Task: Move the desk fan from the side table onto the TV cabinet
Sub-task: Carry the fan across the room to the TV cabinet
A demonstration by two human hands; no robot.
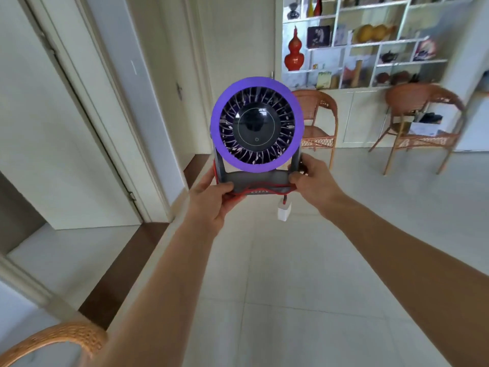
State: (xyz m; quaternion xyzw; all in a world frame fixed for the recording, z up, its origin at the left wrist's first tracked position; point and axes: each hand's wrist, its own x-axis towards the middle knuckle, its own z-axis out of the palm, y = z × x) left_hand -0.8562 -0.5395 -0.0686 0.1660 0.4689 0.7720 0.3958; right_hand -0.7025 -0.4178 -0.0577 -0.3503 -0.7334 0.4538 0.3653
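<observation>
Hands hold the round desk fan with a purple ring and dark grey U-shaped stand up in the air, at arm's length, above the pale tiled floor. The left hand grips the left end of the stand's base, its thumb curled over the top edge and its fingers underneath. The right hand grips the right end of the base and the foot of the right upright, its fingers wrapped round the far side. The fan stands upright between them, its glossy black centre cap with a small power symbol facing the camera, dark blades showing through the grille around it.

A thin red cord is wound across the front of the base and runs up the left upright; it passes under both thumbs. From it a small white plug block hangs free just below the base, near the right hand.

Behind the fan, two woven rattan chairs stand on the floor against a white wall unit of open shelves. The shelves carry a red gourd-shaped vase, picture frames and other small ornaments that are too blurred to tell apart. White door frames fill the left of the view, and the curved arm of another rattan chair shows at the lower left corner.
</observation>
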